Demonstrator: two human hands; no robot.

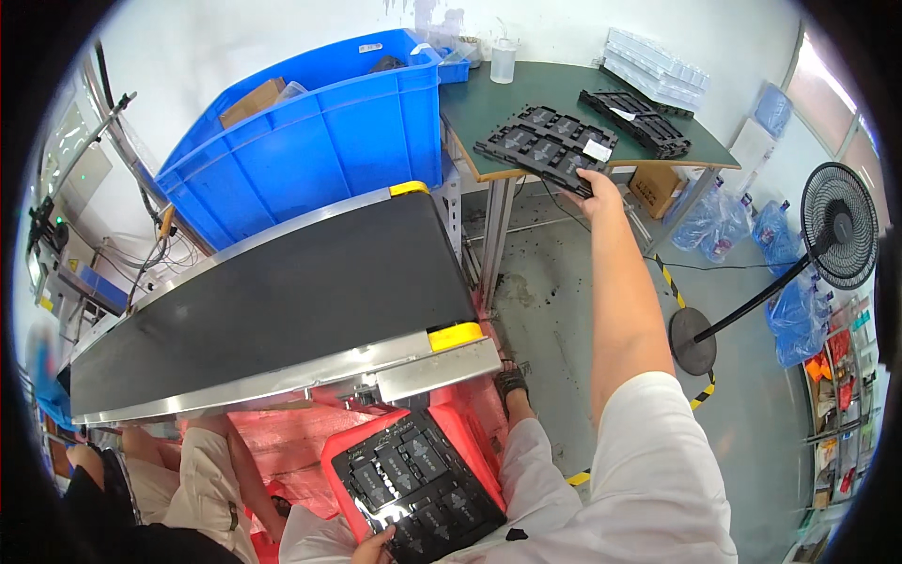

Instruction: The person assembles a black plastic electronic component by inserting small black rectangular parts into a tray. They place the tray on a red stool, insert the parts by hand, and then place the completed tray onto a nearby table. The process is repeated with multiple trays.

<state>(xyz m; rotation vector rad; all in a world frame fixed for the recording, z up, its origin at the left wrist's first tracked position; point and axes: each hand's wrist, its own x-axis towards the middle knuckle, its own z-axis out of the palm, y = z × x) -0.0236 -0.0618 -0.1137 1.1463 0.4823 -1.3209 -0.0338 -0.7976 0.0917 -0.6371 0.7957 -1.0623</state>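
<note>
My right arm is stretched out over the corner of the green table point(470, 108). My right hand point(597, 195) grips the near edge of a black moulded plastic tray point(545, 146), which has a white label on it. Low in the picture, my left hand point(374, 547) holds the lower edge of a second black plastic tray point(418, 484). That one has raised grey shapes in its sections and glossy patches. It lies over a red plastic surface point(470, 442) by my legs. The left fingers are only partly in view.
A black conveyor belt point(282, 301) with yellow corners runs before me, a big blue bin point(310, 141) behind it. More black trays point(639, 122) and clear trays point(655, 70) lie on the table. A fan point(841, 226) stands right; another person's legs point(202, 475) show left.
</note>
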